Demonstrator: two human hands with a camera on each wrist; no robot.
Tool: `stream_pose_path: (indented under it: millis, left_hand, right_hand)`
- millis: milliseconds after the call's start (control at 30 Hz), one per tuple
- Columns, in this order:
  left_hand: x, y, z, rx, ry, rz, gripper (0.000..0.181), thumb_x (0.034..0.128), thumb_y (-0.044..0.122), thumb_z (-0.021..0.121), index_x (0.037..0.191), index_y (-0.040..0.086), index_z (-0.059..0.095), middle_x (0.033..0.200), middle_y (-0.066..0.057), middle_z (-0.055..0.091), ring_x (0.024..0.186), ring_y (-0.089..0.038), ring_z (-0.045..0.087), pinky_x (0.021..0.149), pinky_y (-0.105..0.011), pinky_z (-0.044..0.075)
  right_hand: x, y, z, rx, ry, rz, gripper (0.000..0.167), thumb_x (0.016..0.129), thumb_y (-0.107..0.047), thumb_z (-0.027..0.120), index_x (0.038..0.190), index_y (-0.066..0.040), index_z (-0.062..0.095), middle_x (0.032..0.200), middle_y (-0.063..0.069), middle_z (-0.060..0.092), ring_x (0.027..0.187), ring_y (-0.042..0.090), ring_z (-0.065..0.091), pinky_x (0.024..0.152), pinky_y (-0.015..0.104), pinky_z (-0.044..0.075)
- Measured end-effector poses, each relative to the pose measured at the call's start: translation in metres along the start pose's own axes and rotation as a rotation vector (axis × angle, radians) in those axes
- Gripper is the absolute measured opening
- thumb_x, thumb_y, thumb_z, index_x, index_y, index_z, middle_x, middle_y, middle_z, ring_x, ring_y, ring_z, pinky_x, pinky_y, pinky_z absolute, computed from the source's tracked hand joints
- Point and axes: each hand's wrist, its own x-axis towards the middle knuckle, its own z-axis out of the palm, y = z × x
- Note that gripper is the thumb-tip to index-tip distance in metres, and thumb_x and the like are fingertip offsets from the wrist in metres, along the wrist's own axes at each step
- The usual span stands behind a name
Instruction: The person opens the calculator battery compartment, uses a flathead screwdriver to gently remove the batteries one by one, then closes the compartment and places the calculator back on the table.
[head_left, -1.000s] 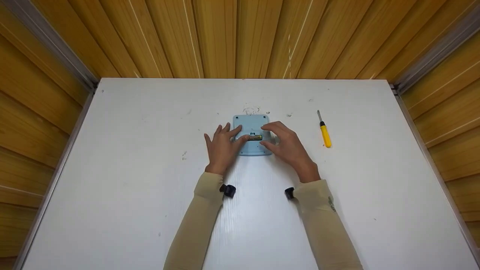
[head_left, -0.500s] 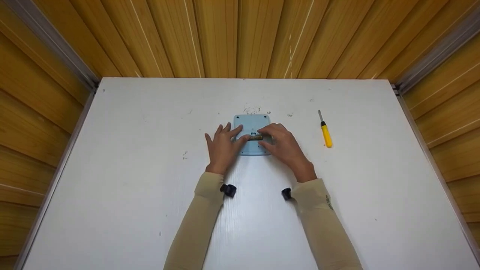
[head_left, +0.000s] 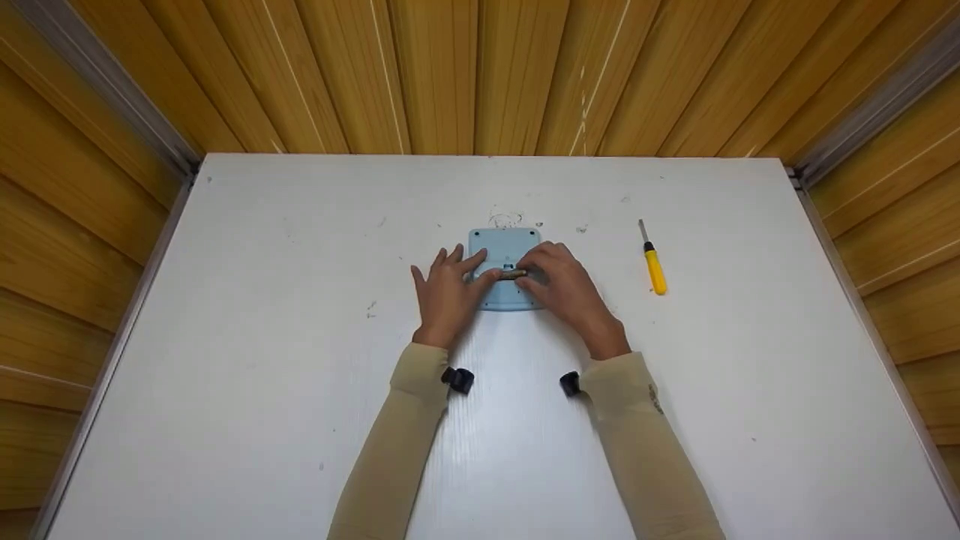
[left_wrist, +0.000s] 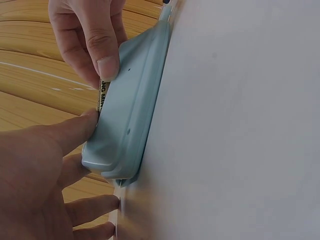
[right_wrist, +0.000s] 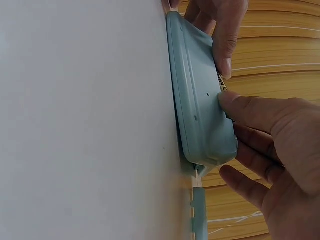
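A light blue plastic device [head_left: 504, 244], shaped like a calculator, lies back side up on the white table. Across its middle sits a cylindrical battery [head_left: 513, 275] with a dark and gold label, its lettering partly visible in the left wrist view. My left hand [head_left: 448, 300] rests on the device's left side, fingers spread, with the thumb at the battery's left end. Thumb and index finger of my right hand [head_left: 566, 289] pinch the battery's right end. The compartment beneath the battery is mostly hidden by the fingers.
A screwdriver [head_left: 653, 266] with a yellow handle lies to the right of the hands. In the right wrist view, a narrow light blue piece [right_wrist: 199, 212] lies on the table beyond the device. Wood-patterned panels [head_left: 439, 75] stand behind the table's far edge.
My right hand has moved slightly left, and its thumb and index finger have closed from around the battery onto its right end. The left hand has stayed in place.
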Motion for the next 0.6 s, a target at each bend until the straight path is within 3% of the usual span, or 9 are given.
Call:
stream_pose_path:
  millis: [600]
  left_hand:
    - [-0.0005, -0.0026, -0.0045, -0.041, 0.007, 0.009, 0.056, 0.1004, 0.052, 0.070, 0.146, 0.021, 0.067, 0.154, -0.017, 0.056, 0.151, -0.037, 0.041, 0.122, -0.073, 0.007]
  right_hand:
    - [0.0001, -0.0007, -0.0003, 0.002, -0.006, 0.018, 0.014, 0.095, -0.011, 0.081, 0.108, -0.006, 0.078, 0.115, 0.008, 0.069, 0.116, 0.029, 0.058, 0.103, 0.045, 0.050]
